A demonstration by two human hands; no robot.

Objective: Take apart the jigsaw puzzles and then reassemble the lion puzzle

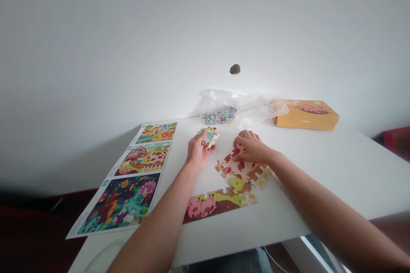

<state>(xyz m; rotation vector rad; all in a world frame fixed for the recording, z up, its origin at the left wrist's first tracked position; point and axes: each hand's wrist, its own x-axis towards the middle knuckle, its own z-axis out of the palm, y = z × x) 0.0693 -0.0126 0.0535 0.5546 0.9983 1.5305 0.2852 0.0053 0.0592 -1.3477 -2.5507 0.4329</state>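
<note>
My left hand [197, 150] is closed round a small stack of loose puzzle pieces [209, 135], held just above the white table [336, 170]. My right hand [250, 147] rests palm down with fingers bent on the top of a partly joined puzzle [235, 181], which shows a cow, a pig and a fence. Whether its fingertips pinch a piece is hidden.
A long reference sheet [134, 175] with three colourful pictures lies at the left, overhanging the table edge. A clear plastic bag [230, 106] with more pieces sits at the back against the wall. An orange puzzle box [306, 114] lies at the back right.
</note>
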